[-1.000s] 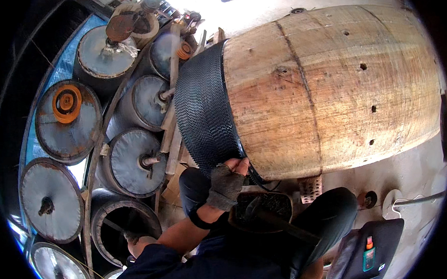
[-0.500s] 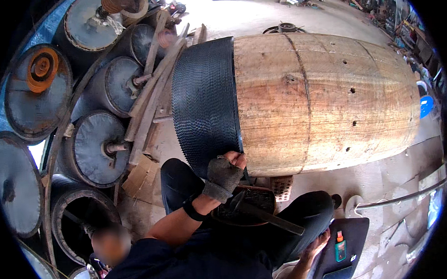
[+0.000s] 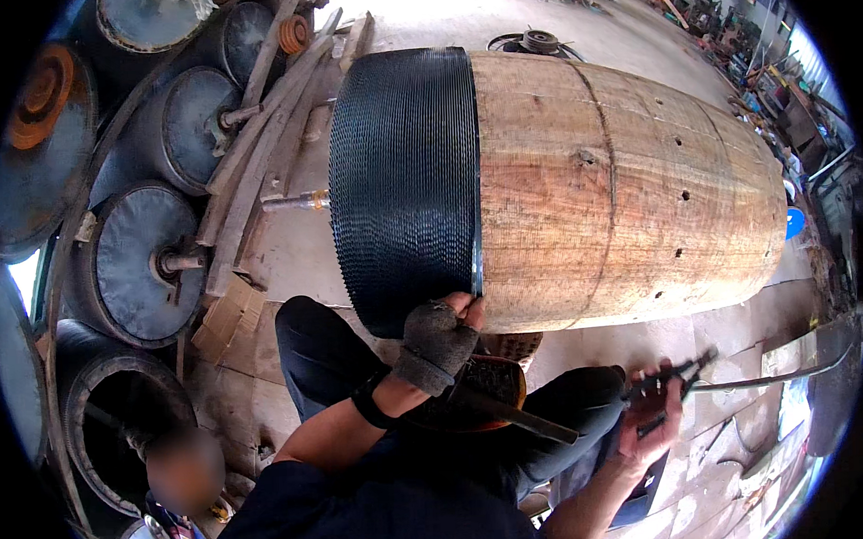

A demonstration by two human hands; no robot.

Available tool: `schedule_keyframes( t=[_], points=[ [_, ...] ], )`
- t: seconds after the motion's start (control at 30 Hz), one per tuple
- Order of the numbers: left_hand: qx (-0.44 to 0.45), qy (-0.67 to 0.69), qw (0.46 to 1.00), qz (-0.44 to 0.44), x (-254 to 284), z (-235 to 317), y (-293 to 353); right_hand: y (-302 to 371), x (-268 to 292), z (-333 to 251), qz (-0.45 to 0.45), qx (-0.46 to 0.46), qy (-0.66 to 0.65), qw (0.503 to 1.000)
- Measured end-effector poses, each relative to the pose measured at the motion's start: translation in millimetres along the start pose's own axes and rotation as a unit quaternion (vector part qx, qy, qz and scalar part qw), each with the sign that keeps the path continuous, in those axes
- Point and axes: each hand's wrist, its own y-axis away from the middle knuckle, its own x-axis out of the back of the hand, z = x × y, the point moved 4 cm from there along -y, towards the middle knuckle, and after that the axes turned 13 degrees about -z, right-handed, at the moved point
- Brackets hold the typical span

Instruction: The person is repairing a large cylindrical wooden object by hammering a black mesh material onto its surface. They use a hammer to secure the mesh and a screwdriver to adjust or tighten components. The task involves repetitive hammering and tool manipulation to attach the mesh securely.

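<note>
A large wooden drum (image 3: 638, 186) lies on its side before me. Its left part is wound with a black, saw-toothed metal strip (image 3: 404, 175), the turns packed side by side. My left hand (image 3: 441, 343), in a dark fingerless glove, is closed at the lower right edge of the winding, fingertips pressed on the last turn. My right hand (image 3: 654, 423), bare, is raised beside my right knee, gripping a dark tool (image 3: 678, 380) smeared by motion. Below my left hand, a hammer (image 3: 527, 420) rests across a container (image 3: 508, 362) at my lap; its contents are dark and unclear.
Several dark drums (image 3: 141, 261) with metal ends are stacked at the left, with wooden planks (image 3: 247, 171) leaning beside them. Another person (image 3: 187, 482) is at the lower left. A pulley wheel (image 3: 539, 41) lies beyond the drum. Clutter (image 3: 777, 96) lines the far right.
My right hand has risen from beside the dark case near my right knee and now holds a dark tool. My left hand stays at the winding's edge. The view has shifted slightly.
</note>
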Motion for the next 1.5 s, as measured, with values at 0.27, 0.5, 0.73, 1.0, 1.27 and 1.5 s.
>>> schedule_keyframes(
  t=[0.27,0.5,0.73,1.0,1.27,1.5],
  points=[
    [-0.029,0.012,1.000,0.003,3.2,-1.2,0.4,-26.1,-114.4,52.6,-0.194,-0.194,0.189,0.943],
    [-0.031,0.006,0.999,-0.001,2.0,-4.4,1.0,-58.2,-144.8,63.6,-0.410,-0.141,0.553,0.711],
    [-0.028,0.026,0.999,0.014,-1.0,-5.6,2.8,-76.2,-153.4,72.3,-0.513,-0.139,0.605,0.593],
    [-0.036,-0.001,0.999,-0.014,5.6,-0.4,1.1,-85.2,-158.3,71.0,-0.528,-0.182,0.603,0.570],
    [-0.048,0.030,0.998,0.003,5.2,-1.5,0.7,-88.5,-156.2,68.6,-0.533,-0.186,0.619,0.546],
    [-0.031,0.017,0.999,-0.009,5.9,-1.9,1.1,-99.1,-179.8,74.0,-0.560,-0.214,0.599,0.531]
  ],
)
